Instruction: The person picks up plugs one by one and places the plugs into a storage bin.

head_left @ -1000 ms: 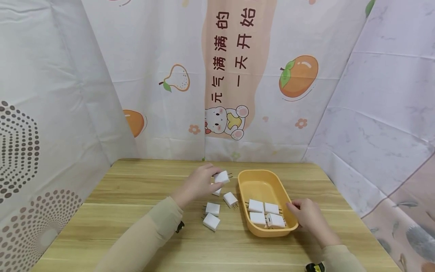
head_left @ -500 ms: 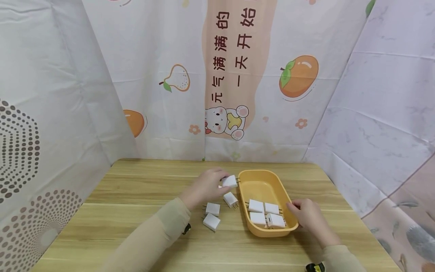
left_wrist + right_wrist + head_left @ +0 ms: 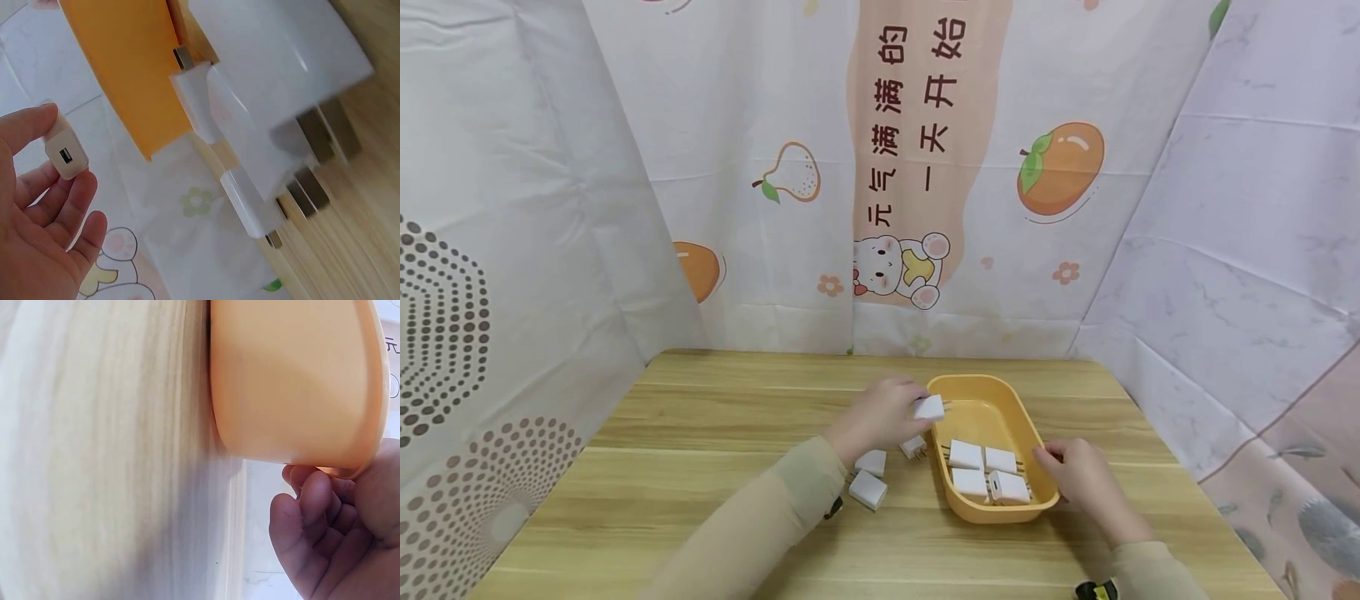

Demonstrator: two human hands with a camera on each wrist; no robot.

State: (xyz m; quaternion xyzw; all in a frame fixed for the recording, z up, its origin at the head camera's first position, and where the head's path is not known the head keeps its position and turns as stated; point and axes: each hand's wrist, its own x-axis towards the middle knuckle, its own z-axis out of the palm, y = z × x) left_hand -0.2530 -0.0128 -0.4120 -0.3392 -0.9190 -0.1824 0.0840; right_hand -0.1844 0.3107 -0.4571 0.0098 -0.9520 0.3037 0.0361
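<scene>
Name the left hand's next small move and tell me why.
Probably carry the held adapter slightly right and lower it into the tray's far end: the left hand pinches it near the tray's left rim, that end looks bare, four more adapters lie at the near end, and the right hand grips the rim.

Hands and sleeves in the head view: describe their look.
The left hand and right hand are bare, without gloves. The left sleeve and right sleeve are long and plain beige. A small dark piece shows beneath the left sleeve's end, a black-and-yellow piece beside the right one's.
</scene>
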